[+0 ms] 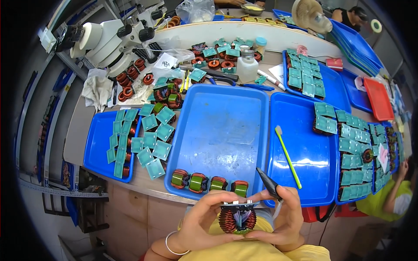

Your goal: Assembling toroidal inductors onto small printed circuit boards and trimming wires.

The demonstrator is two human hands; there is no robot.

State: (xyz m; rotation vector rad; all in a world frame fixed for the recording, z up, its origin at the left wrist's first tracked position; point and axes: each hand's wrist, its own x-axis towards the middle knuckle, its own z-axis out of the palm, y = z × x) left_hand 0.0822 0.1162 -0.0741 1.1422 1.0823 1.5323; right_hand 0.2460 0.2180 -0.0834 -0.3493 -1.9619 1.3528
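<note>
Copper coil (237, 219) beyond tray edge (209, 196)

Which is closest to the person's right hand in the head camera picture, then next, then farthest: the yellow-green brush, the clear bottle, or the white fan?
From the right hand:
1. Yellow-green brush, just above the hand, lying on the right blue tray.
2. Clear bottle, farther back, behind the middle tray.
3. White fan, farthest, at the table's back right.

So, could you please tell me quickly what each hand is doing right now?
Left hand: closed on the copper-wound coil.
Right hand: closed on the same coil, with a black pointed tool too.
</note>
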